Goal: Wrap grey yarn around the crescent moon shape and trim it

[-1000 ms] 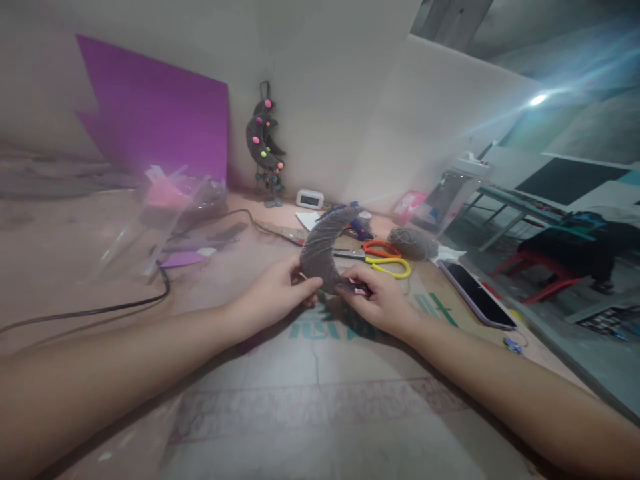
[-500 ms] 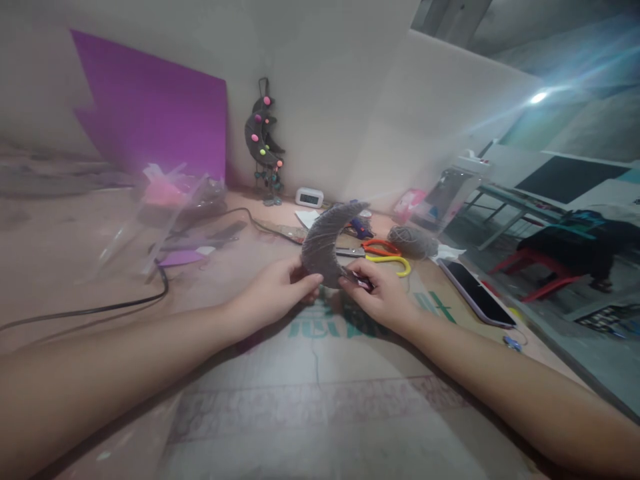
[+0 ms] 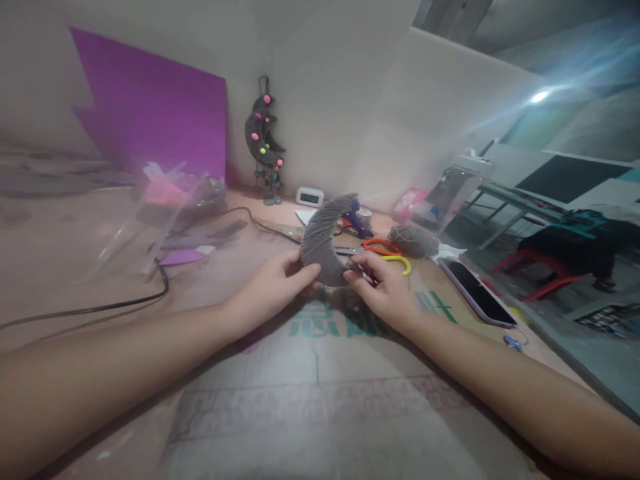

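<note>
2 holds on grey crescent point(image 3: 321, 239): left grip point(image 3: 287, 283) pinching outer edge, right grip point(image 3: 383, 287) closed at lower tip, probably to steady it upright.

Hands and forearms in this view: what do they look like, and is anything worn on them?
They are a person's: the left hand and right hand have no gloves, and no ring, watch or bracelet shows. The left forearm and right forearm are bare, with no sleeve in view. I see no cables or markings on them.
</note>
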`<move>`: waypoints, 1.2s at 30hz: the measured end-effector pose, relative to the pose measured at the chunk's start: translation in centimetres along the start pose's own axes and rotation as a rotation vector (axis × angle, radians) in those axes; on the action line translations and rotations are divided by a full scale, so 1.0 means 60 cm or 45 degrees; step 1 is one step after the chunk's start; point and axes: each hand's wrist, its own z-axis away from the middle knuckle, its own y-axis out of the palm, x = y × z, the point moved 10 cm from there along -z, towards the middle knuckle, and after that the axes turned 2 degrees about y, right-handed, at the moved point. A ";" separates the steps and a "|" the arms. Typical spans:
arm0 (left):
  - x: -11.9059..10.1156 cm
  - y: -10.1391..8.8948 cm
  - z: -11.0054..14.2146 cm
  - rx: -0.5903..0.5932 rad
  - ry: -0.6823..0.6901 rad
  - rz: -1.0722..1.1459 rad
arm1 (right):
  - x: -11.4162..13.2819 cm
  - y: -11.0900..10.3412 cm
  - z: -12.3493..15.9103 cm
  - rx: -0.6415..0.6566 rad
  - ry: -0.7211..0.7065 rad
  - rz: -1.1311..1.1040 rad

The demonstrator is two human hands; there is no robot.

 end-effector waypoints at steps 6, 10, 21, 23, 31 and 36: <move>0.023 -0.009 -0.004 -0.096 -0.176 0.176 | -0.010 -0.041 0.008 -0.317 -0.071 -0.237; 0.022 -0.009 -0.006 -0.110 -0.184 0.246 | 0.005 -0.046 0.020 -0.363 -0.171 -0.175; 0.028 -0.022 -0.003 -0.127 -0.085 0.147 | 0.025 -0.034 0.015 -0.258 -0.269 0.133; 0.028 -0.023 -0.002 -0.140 -0.089 0.151 | 0.040 -0.020 0.014 -0.175 -0.358 0.224; 0.034 -0.022 0.002 -0.114 -0.107 0.023 | 0.032 -0.020 0.012 -0.185 -0.315 0.263; 0.032 -0.020 0.000 -0.094 -0.126 0.029 | 0.019 -0.020 0.013 -0.191 -0.248 0.268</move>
